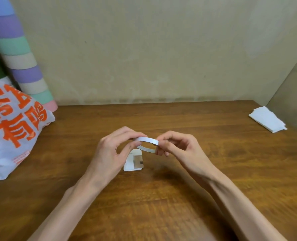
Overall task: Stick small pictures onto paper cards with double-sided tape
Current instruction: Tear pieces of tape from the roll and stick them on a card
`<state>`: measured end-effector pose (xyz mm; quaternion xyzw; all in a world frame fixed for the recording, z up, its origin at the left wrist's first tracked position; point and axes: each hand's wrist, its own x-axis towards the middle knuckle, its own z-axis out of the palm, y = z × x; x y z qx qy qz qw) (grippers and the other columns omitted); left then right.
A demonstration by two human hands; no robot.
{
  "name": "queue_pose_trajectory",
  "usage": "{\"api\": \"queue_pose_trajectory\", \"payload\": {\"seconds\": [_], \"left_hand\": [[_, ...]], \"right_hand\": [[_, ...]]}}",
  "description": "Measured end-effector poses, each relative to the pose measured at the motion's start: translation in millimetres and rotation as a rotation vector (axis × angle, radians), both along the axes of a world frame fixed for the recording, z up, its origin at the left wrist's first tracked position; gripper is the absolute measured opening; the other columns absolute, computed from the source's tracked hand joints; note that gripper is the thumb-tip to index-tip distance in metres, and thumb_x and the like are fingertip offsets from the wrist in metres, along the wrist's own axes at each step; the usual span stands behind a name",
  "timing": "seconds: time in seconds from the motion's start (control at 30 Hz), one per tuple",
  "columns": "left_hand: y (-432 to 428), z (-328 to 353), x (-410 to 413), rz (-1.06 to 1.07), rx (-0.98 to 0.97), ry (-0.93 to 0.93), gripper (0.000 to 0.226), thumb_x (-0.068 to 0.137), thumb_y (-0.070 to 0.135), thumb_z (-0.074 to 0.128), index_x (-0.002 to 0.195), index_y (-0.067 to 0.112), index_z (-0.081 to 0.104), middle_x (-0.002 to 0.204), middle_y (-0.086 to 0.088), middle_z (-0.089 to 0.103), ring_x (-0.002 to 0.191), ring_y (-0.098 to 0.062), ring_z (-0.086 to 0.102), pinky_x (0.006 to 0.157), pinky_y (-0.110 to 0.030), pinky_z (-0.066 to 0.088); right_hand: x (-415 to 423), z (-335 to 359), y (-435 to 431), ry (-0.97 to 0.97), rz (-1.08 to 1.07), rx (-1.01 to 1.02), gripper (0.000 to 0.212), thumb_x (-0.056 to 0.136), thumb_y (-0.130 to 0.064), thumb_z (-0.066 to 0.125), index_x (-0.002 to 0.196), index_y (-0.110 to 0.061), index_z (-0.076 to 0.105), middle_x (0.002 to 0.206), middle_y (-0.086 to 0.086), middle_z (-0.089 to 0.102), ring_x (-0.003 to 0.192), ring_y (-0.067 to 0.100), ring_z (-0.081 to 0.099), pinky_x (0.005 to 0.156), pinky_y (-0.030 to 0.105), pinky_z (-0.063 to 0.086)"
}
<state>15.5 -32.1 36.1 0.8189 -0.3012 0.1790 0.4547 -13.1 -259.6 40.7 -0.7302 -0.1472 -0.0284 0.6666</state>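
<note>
Tape roll [146,140] is hovering above the desk [161,197] centre: we are pinching it with our left hand [109,153] at its nine o'clock and right hand [180,148] at three. Picture cards [134,162] are lying beneath; a printed bag [14,127] at nine o'clock is hiding its contents.
</note>
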Motion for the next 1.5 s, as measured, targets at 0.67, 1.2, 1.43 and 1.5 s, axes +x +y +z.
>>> {"api": "queue_pose_trajectory", "payload": {"seconds": [0.67, 1.2, 1.43, 1.5], "left_hand": [[-8, 2, -9, -0.055, 0.015, 0.316, 0.016, 0.101, 0.032, 0.063, 0.088, 0.028, 0.072, 0.083, 0.009, 0.074, 0.092, -0.013, 0.069, 0.087, -0.027, 0.05], [-16, -2, -16, 0.001, -0.135, 0.219, 0.023, 0.082, 0.037, 0.072, 0.104, 0.046, 0.07, 0.079, 0.02, 0.077, 0.068, 0.003, 0.068, 0.073, -0.008, 0.052], [-16, -3, -15, 0.016, -0.128, 0.217, 0.027, 0.083, 0.037, 0.071, 0.108, 0.045, 0.069, 0.079, 0.021, 0.076, 0.068, 0.0, 0.068, 0.072, -0.011, 0.053], [-16, -4, -15, 0.014, -0.134, 0.213, 0.026, 0.084, 0.036, 0.071, 0.107, 0.046, 0.069, 0.078, 0.02, 0.076, 0.067, -0.002, 0.068, 0.071, -0.012, 0.054]], "right_hand": [[4, -20, 5, -0.332, -0.256, -0.266, 0.021, 0.093, -0.012, 0.079, 0.114, -0.017, 0.079, 0.111, -0.006, 0.075, 0.111, 0.02, 0.068, 0.082, 0.038, 0.055], [-2, -39, 32, -0.45, -0.459, -0.215, 0.019, 0.088, -0.016, 0.085, 0.107, -0.018, 0.082, 0.107, -0.009, 0.077, 0.101, 0.015, 0.072, 0.071, 0.038, 0.056], [-2, -31, 31, -0.298, -0.372, -0.186, 0.019, 0.091, -0.022, 0.083, 0.109, -0.021, 0.078, 0.105, -0.012, 0.075, 0.096, 0.019, 0.07, 0.074, 0.035, 0.055], [-1, -30, 30, -0.285, -0.371, -0.179, 0.018, 0.09, -0.022, 0.084, 0.106, -0.021, 0.078, 0.101, -0.012, 0.075, 0.096, 0.018, 0.07, 0.074, 0.032, 0.055]]}}
